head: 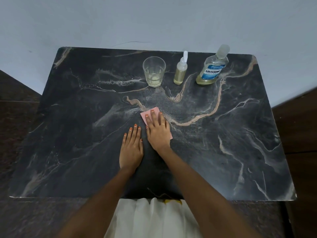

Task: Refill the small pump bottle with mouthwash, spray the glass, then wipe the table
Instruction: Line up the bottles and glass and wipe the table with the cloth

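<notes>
Right hand (pixel 158 129) flat on pink cloth (pixel 151 113) (folded) — dark marble table (pixel 223 134)

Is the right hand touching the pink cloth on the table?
Touching. The head view shows the right hand lying flat on the pink cloth, fingers spread over it, pressing it onto the table.

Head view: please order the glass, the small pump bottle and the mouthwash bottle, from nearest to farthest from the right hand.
From the right hand:
1. Glass, straight ahead.
2. Small pump bottle, right of the glass.
3. Mouthwash bottle, far right corner.
</notes>
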Demonstrator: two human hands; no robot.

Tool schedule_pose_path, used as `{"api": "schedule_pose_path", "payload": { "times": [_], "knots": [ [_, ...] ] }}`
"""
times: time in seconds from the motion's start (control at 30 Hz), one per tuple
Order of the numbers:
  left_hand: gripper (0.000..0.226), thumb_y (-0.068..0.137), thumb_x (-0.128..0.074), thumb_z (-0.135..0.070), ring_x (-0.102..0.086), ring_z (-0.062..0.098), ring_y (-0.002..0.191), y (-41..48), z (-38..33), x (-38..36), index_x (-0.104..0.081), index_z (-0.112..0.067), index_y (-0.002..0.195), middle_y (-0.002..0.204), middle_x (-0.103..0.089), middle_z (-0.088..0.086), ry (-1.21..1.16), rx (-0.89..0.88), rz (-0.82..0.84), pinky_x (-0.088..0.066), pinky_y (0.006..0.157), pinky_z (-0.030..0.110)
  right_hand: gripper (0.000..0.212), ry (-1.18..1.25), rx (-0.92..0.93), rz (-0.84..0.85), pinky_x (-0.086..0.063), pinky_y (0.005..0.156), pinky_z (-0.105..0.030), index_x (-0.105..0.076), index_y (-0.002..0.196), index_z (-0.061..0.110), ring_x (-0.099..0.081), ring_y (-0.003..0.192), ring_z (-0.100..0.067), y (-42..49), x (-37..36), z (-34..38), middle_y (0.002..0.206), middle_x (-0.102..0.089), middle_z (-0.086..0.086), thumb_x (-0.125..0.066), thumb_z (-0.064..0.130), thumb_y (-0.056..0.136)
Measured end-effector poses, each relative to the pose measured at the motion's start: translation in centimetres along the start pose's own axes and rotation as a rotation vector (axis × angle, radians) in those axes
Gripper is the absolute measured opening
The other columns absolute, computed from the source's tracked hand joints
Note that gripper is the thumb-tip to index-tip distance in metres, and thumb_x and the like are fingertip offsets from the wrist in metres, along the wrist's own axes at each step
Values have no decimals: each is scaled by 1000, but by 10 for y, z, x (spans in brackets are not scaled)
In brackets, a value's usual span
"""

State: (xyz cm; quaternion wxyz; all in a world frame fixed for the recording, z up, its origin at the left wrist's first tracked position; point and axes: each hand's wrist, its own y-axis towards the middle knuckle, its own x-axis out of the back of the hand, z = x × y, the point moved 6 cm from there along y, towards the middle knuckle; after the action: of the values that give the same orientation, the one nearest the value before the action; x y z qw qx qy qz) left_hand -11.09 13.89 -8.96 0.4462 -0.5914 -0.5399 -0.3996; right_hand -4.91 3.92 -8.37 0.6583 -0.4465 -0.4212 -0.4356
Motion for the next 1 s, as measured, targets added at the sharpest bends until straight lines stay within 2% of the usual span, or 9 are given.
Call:
{"api": "schedule_pose_path", "payload": {
  "times": [0.1,0.27,0.33,0.57,0.67,0.77,0.83,1.0],
  "knots": [
    [53,92,-12,-29,-15,19,141,0,0,0,-17,-13,143,152,-20,6,-9,7,-6,-6,115,34,48,23,-93,-34,-24,108,-48,-22,142,23,-19,139,-31,3,9,-26,153,-20,-2,-31,31,96],
    [52,93,-15,-28,-9,15,142,0,1,-3,-13,-14,143,153,-16,4,-19,3,-1,-4,116,33,50,18,-316,-90,-3,113,-46,-2,144,27,-1,142,-28,-2,24,-111,155,-2,-1,-21,35,98],
    [52,94,-15,-28,-8,15,141,0,2,-3,-12,-14,143,153,-16,4,-21,0,-2,-4,116,33,51,31,-422,-128,0,113,-45,1,144,25,1,142,-28,-13,32,-146,155,0,-3,-21,35,98],
    [51,94,-19,-26,-10,17,142,0,1,-2,-15,-13,143,153,-17,5,-62,-2,-8,-9,117,38,47,154,-767,-291,-6,114,-47,-16,144,22,-5,142,-31,-79,51,-238,155,-9,-4,-28,29,98],
    [49,96,-23,-24,-11,18,142,0,0,-2,-15,-13,143,153,-17,5,-61,-4,-9,-9,118,38,46,148,-746,-315,-8,113,-45,-21,143,18,-8,140,-34,-88,51,-236,154,-13,-8,-29,27,98],
    [48,97,-28,-20,-10,18,142,0,0,-2,-15,-13,143,153,-16,5,-61,2,-10,-8,118,38,47,94,-707,-262,-5,114,-42,-17,144,18,-7,140,-35,-84,47,-220,155,-10,-9,-26,29,99],
    [48,97,-28,-20,-11,18,142,0,0,-1,-15,-12,143,153,-16,5,-61,1,-17,-7,118,37,49,39,-635,-200,-3,115,-41,-11,144,18,-5,141,-34,-76,42,-200,155,-6,-9,-23,30,99],
    [48,97,-28,-19,-11,19,142,-1,-2,1,-16,-12,143,153,-16,5,-60,-5,-22,-7,118,37,50,28,-410,-121,-10,115,-44,-8,145,20,-3,141,-34,-61,25,-128,156,-3,-7,-21,34,98]
  ]
}}
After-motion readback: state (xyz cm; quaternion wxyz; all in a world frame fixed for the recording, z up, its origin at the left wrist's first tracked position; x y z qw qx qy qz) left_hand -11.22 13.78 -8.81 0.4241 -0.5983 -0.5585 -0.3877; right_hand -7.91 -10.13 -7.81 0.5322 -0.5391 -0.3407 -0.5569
